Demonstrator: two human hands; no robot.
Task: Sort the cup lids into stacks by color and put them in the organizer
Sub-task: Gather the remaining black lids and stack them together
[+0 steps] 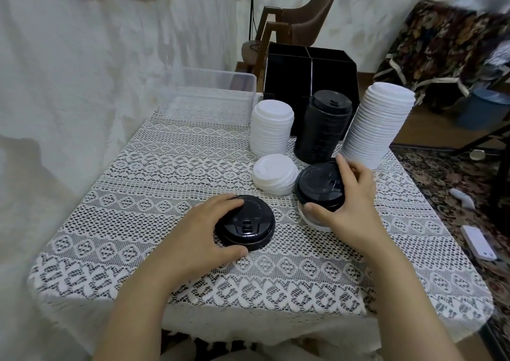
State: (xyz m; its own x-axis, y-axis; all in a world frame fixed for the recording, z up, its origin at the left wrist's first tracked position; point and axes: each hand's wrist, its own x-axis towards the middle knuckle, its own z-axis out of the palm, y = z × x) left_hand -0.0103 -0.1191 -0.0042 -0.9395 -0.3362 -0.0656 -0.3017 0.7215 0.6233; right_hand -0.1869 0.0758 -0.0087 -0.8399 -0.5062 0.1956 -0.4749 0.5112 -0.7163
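At the near edge of the lace-covered table (165, 195), the left hand (204, 231) curls around a single black lid (248, 227) that lies flat on the cloth. Its thumb is against the near rim and its fingers reach over the far rim, so the lid's left side is covered.

Just to the right, the right hand (350, 198) grips a short black stack (318, 187), with the thumb on its near side and the fingers wrapped over the far edge. The stack tilts toward me. The palm hides its right part, and I cannot tell how many lids are in it. A white lid (311, 221) shows only as a sliver beneath it.

Beside that, toward the middle, sits a low white stack (276, 177), its lids slumped sideways. Behind it three taller piles stand in a row: a medium white stack (271, 126), a tall black stack (321, 126), and a leaning tall white stack (378, 123) on the right.

The black organizer (309, 65) stands at the table's far edge behind them. The piles hide its lower front, and its compartments are too dark to see into. A clear plastic bin (212, 96) sits to its left.
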